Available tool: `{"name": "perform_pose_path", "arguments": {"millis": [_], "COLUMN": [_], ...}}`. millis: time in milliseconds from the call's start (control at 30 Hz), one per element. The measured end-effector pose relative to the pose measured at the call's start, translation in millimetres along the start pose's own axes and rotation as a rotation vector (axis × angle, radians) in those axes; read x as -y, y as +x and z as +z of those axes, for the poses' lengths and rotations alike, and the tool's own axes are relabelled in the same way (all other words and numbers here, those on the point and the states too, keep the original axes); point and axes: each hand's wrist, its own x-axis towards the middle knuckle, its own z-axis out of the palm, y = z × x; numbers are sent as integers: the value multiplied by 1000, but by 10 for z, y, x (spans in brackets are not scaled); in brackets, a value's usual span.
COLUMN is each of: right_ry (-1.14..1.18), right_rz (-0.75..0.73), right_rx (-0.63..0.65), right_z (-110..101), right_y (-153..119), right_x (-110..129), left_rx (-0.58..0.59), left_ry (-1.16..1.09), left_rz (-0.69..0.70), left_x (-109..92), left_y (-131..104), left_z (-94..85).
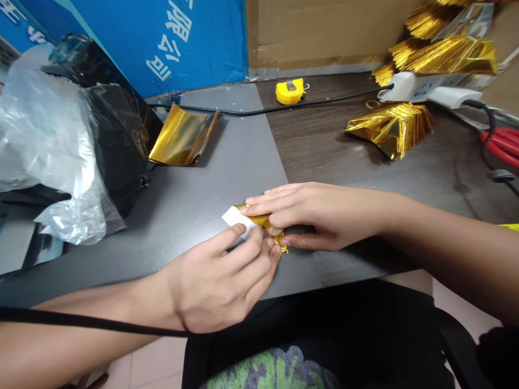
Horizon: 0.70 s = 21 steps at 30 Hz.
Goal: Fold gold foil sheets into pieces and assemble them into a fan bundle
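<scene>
Left hand [223, 283], back upward and fingers bent, reaches in from the left, its fingertips gathered over a white piece [234, 217] and the near edge of a gold foil piece [260, 220]; whether it pinches either cannot be told. Right hand [308, 213], entering from the right, lays its outer fingers close together along the far edge of the foil piece, with another finger bent onto it and the thumb set lower, near the left fingertips; a pinch cannot be confirmed. The foil piece lies between and partly beneath the two hands, near the front edge of the tabletop [211, 189], whose surface is grey at left and dark wood-grained at right. The white piece projects from its left side.

Beyond the hands, a curved gold sheet stack [178, 135] rests beside a black bag [117, 156], itself partly covered by clear plastic [52, 124]. A yellow tape measure [288, 93] sits near a black cable [239, 113], which runs to a white power strip [438, 89]. Pleated gold foil [399, 127] lies in front of the strip; further gold bundles [450, 56] are heaped behind it. A blue box [121, 48] and brown cardboard [316, 38] stand at the rear; red cable [503, 143] appears at far right.
</scene>
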Motion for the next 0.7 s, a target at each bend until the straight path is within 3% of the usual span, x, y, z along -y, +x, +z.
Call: {"name": "perform_pose_path", "arguments": {"millis": [700], "right_ry": [-7], "right_rz": [10], "right_rx": [6], "right_z": [-10], "right_y": [-2], "right_x": [8], "left_rx": [-7], "left_ry": [-105], "left_rz": [6], "left_x": [67], "left_y": [18], "left_z": [39]}}
